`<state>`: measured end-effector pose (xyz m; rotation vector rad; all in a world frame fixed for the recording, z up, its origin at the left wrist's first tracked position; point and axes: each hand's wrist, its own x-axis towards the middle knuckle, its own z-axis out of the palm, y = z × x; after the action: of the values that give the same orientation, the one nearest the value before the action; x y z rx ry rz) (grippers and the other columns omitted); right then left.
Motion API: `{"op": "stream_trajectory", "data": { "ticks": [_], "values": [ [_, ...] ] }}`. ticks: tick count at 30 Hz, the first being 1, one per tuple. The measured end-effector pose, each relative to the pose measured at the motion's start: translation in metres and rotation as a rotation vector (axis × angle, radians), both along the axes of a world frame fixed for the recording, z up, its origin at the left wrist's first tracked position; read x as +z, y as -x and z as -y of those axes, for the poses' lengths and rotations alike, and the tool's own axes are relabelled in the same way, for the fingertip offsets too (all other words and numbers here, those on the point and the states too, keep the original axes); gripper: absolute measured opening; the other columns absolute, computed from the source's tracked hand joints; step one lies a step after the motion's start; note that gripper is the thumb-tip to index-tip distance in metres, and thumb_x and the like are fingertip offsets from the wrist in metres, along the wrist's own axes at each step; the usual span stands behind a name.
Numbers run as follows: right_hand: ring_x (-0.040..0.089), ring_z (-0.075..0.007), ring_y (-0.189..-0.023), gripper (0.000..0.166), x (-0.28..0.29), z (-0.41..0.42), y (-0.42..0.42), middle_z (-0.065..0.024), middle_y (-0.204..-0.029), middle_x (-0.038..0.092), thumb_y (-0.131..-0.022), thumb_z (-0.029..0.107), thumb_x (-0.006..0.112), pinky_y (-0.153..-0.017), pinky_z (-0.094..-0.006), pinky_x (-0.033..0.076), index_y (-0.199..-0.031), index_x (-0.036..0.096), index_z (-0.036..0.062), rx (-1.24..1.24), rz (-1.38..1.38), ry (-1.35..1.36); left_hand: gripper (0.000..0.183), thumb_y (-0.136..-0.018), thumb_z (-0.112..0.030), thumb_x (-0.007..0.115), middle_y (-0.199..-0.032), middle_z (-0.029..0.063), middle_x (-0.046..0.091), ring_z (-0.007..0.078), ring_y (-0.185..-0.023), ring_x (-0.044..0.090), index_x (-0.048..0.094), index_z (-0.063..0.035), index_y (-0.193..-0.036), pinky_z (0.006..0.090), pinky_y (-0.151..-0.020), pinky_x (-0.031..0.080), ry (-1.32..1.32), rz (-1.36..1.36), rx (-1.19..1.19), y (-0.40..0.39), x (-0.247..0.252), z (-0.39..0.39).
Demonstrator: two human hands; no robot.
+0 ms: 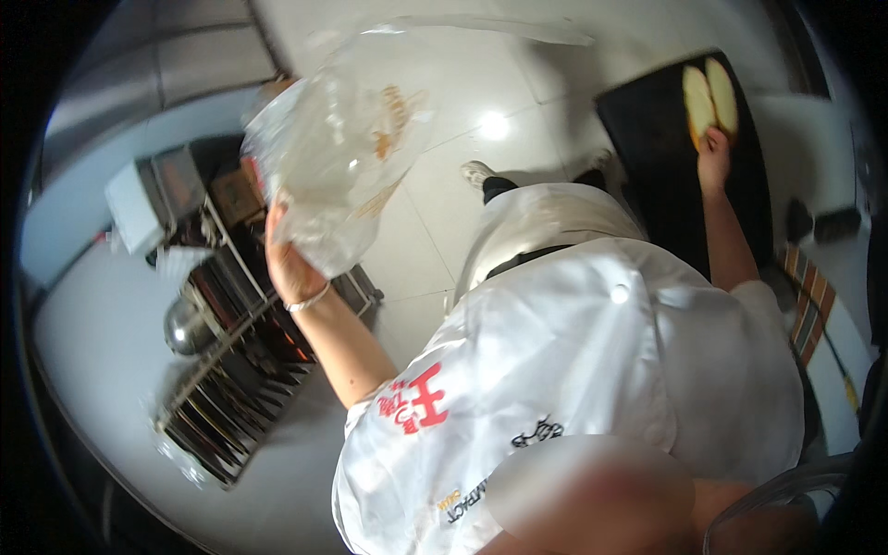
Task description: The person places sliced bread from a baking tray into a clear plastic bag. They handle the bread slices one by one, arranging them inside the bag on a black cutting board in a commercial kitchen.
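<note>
My left hand (295,267), with a bracelet at the wrist, grips a large crumpled clear plastic bag (333,166). The bag spreads out above the floor, and brown printing shows on its side. Over on the right, my right hand (714,161) holds the near end of two long pale pieces of bread (699,97) with golden-brown edges. They lie side by side, apparently a split loaf. Beneath them is a black board or tray surface (652,118); whether the bread touches it I cannot tell.
On the left stands a metal rack (229,340) with several flat dark trays. Near it are a shiny metal bowl (187,326), a white and grey box (149,198) and a cardboard box (236,194). A striped panel (808,298) and a cable lie at the right.
</note>
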<state>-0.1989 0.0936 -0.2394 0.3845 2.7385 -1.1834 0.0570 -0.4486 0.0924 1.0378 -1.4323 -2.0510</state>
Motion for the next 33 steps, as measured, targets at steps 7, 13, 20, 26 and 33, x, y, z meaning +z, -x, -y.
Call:
{"op": "stream_trajectory", "data": {
  "ticks": [7,13,20,26,33],
  "values": [
    [0.056,-0.0205,-0.096,0.026,0.025,0.133,0.011,-0.0092,-0.106,0.057,-0.089,0.017,0.055,-0.085,-0.0315,0.044,-0.112,0.054,0.0050,0.328,-0.213,-0.019,0.030,-0.086,-0.016,0.061,-0.103,0.0075,0.063,0.0173,-0.097,0.058,0.059,0.0019,-0.110,0.0298,-0.085,0.046,-0.090,-0.017,0.124,-0.061,-0.057,0.101],
    [0.056,-0.0238,-0.092,0.028,-0.009,0.258,-0.028,-0.0116,-0.098,0.058,-0.082,0.018,0.061,-0.081,-0.0351,0.045,-0.106,0.056,0.0029,0.557,-0.005,-0.017,0.021,-0.086,-0.013,0.060,-0.099,0.0026,0.062,0.0128,-0.096,0.055,0.060,-0.0021,-0.105,0.0248,-0.085,0.041,-0.127,0.111,0.286,-0.164,-0.115,0.216],
    [0.058,-0.0310,-0.095,0.024,-0.053,0.316,-0.034,-0.0159,-0.101,0.060,-0.079,0.014,0.060,-0.081,-0.0407,0.046,-0.098,0.060,0.0012,1.012,0.136,-0.331,0.023,-0.089,-0.011,0.056,-0.099,0.0071,0.062,0.0166,-0.092,0.058,0.057,0.0003,-0.108,0.0284,-0.082,0.046,-0.144,0.098,0.457,-0.203,-0.149,0.361],
    [0.059,-0.0300,-0.094,0.026,-0.074,0.443,0.008,-0.0150,-0.099,0.061,-0.080,0.018,0.057,-0.078,-0.0390,0.047,-0.102,0.060,0.0052,0.875,0.557,-0.469,0.025,-0.088,-0.014,0.055,-0.098,-0.0005,0.062,0.0119,-0.085,0.057,0.059,-0.0062,-0.111,0.0267,-0.075,0.044,-0.005,0.232,0.553,-0.226,-0.169,0.494],
    [0.058,-0.0163,-0.075,0.028,-0.120,0.631,0.156,-0.0070,-0.091,0.060,-0.086,0.020,0.054,-0.061,-0.0313,0.046,-0.108,0.056,0.0015,0.778,0.654,-0.116,0.029,-0.085,-0.008,0.053,-0.083,-0.0056,0.060,0.0074,-0.071,0.053,0.060,-0.0113,-0.113,0.0257,-0.064,0.041,-0.015,0.337,0.650,-0.172,-0.187,0.638]
  ]
}}
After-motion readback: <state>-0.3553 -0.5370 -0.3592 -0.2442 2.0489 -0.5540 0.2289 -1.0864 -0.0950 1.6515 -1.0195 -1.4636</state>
